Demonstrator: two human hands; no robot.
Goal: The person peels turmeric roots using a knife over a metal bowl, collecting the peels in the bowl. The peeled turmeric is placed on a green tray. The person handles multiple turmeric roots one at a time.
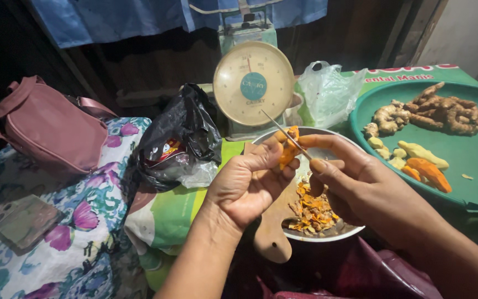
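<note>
Over the bowl (355, 228), our left hand (247, 185) grips the orange root (289, 148) while our right hand (355, 182), closed on the knife (285, 132), peels, so scraps fall in.

A surface covered by a floral cloth (92, 221) at left and a green printed sheet (167, 213) holds a pink bag (45, 127), black plastic bag (181, 135), cream dial scale (253, 83), metal bowl (327, 231), and, far right, a round green tray (471, 160).

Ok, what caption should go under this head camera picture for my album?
Left hand holds an orange turmeric root while the right hand scrapes it with a knife over a bowl of peelings.
</note>
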